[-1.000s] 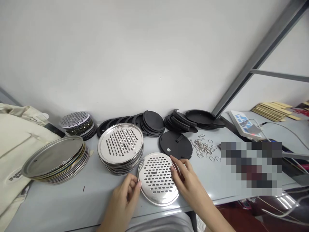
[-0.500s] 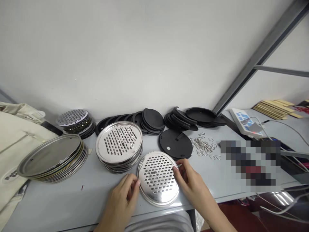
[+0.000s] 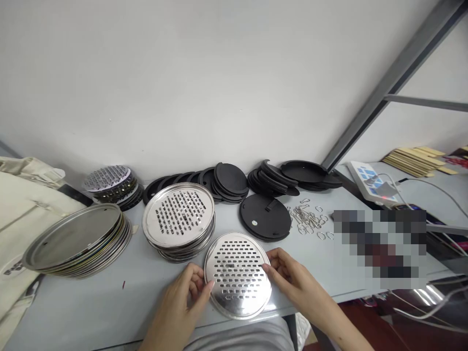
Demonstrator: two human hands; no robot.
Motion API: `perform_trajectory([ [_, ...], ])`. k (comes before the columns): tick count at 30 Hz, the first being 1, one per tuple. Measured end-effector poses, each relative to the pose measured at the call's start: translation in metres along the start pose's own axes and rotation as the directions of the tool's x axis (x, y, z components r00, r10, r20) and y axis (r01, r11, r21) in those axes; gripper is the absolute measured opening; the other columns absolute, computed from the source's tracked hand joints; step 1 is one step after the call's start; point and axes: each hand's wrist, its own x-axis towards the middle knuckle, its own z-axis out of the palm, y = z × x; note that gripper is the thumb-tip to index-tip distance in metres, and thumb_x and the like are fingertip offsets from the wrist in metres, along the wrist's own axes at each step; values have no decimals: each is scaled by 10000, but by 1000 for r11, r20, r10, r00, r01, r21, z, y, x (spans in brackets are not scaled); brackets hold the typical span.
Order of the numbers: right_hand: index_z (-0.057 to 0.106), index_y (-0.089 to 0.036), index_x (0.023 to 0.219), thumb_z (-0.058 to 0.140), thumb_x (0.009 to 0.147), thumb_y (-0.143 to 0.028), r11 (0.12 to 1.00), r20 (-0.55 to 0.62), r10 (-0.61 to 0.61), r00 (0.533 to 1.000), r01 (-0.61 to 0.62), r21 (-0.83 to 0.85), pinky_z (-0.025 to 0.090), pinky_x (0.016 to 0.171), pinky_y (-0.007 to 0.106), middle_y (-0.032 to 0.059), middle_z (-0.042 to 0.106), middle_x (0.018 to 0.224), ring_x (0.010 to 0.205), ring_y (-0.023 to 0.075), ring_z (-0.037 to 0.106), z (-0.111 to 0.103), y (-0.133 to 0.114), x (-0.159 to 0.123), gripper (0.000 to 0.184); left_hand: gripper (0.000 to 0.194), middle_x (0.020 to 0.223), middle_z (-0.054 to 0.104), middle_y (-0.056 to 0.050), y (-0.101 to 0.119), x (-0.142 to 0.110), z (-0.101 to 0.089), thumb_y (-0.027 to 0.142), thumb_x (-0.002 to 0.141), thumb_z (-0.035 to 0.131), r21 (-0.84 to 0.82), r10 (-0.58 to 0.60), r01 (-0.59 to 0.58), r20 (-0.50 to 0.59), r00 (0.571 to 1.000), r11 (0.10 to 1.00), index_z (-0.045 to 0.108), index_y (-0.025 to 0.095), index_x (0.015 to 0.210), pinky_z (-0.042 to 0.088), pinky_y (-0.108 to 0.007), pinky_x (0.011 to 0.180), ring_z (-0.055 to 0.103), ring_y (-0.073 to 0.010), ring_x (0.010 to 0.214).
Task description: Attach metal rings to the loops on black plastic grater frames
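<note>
A round, shiny metal grater plate (image 3: pixel 237 304) with rows of slots is between my hands near the table's front edge. My left hand (image 3: pixel 190 295) grips its left rim, thumb on top and fingers curled against the edge. On the right rim, my right hand (image 3: pixel 287 275) has its thumb over the top, the fingers partly hidden beneath. Just left of the plate stands a stack of similar slotted metal plates (image 3: pixel 178 217). Behind my right hand lies a flat black disc (image 3: pixel 265 218) with a small strap-like piece on it.
Metal trays (image 3: pixel 78 234) are stacked at the left beside a cream bag (image 3: pixel 36 204). Black round parts (image 3: pixel 230 180) line the wall. Metal rings and clips (image 3: pixel 307 219) lie loose at the right. A metal frame post (image 3: pixel 365 119) rises behind a white device (image 3: pixel 371 183).
The slotted plate has shifted slightly toward me and to the left. My left thumb now rests on its rim; my right hand has moved slightly lower with it.
</note>
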Motion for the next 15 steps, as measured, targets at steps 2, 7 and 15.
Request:
perform_trajectory([
  [2, 529, -195, 996, 466, 935, -474, 998, 17, -5, 1000, 4, 57, 427, 649, 268, 2, 557, 777, 717, 155, 523, -2, 3, 0, 292, 227, 745, 597, 14, 1, 0, -3, 442, 871, 535, -34, -41, 43, 33, 999, 999, 506, 219, 843, 461, -259, 635, 582, -159, 663],
  [7, 547, -182, 1128, 551, 890, -485, 982, 51, 4, 999, -14, 187, 468, 724, 288, 24, 578, 830, 796, 174, 564, -8, 7, 2, 385, 236, 733, 594, 19, 3, -1, -4, 440, 852, 579, -233, -73, 84, 53, 996, 969, 510, 215, 862, 446, -255, 673, 587, -161, 713],
  [15, 634, -167, 861, 629, 805, -548, 984, 23, 8, 1000, -12, 178, 419, 658, 261, -4, 517, 710, 696, 152, 494, -24, 1, 6, 386, 356, 764, 618, 8, 0, 6, 17, 433, 760, 714, -621, -28, 24, 4, 1000, 784, 475, 214, 906, 419, -231, 663, 553, -133, 700],
])
